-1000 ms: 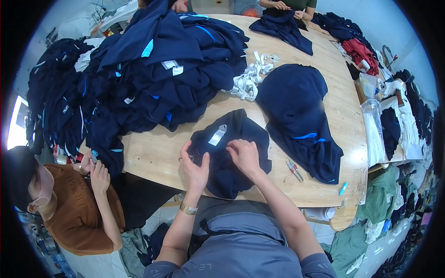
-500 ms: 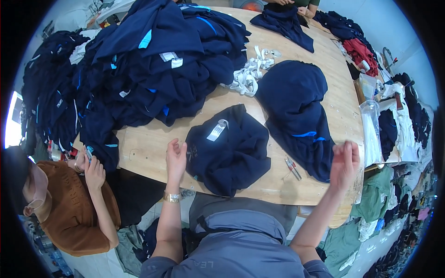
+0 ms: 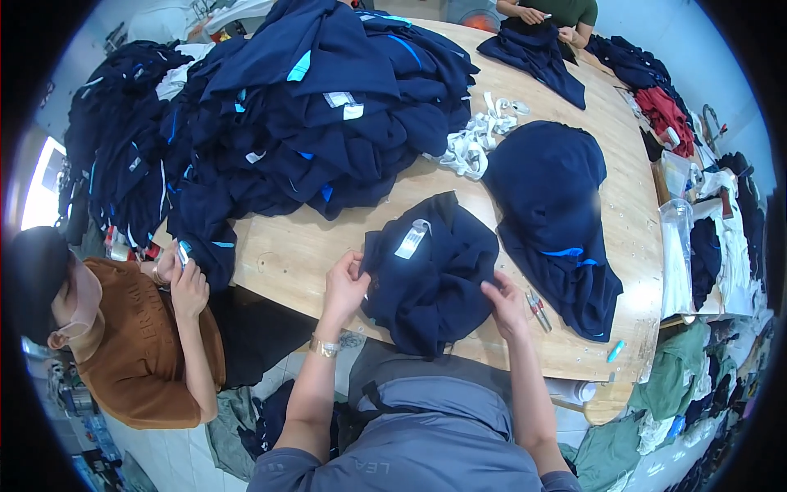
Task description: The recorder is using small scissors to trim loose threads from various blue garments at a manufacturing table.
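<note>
A crumpled navy garment with a white label lies on the table in front of me. At its left edge, my left hand is closed, with thumb and fingers pinching the cloth. My right hand grips the garment's right side between thumb and fingers. Just right of that hand are small snips with red on them. A second navy garment with bright blue trim is spread out farther right. A short turquoise stick-like thing rests by the table's near right edge.
A tall heap of navy garments fills the table's far left. White bands lie beside it. At left, a person in brown handles navy cloth; another person works at the far end. Plastic-wrapped stacks stand at right.
Both hands have come in to the near garment, the right one moving left, and now hold its sides. The turquoise thing now shows near the table's right edge. The whole view has shifted slightly.
</note>
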A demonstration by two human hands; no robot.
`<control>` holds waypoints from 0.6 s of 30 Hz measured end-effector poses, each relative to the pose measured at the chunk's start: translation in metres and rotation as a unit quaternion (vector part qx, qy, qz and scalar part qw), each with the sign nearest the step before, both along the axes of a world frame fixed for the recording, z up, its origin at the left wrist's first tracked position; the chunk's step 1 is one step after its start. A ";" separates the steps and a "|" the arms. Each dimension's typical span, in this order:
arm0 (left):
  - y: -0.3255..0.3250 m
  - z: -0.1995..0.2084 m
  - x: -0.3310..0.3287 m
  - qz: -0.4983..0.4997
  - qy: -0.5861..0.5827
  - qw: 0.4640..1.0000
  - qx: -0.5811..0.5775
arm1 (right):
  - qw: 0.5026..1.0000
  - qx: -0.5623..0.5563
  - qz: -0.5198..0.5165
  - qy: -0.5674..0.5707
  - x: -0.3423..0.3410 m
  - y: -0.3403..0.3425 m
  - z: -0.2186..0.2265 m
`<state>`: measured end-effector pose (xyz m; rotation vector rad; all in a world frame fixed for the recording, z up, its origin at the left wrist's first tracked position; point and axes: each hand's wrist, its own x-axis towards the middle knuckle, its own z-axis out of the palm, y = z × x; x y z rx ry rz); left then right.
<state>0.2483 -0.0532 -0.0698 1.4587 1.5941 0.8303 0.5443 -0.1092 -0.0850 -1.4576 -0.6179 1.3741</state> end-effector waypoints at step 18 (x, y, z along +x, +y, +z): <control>-0.040 0.047 0.066 -0.108 0.138 0.945 0.277 | 0.980 0.117 -0.121 -0.104 -0.015 0.016 -0.016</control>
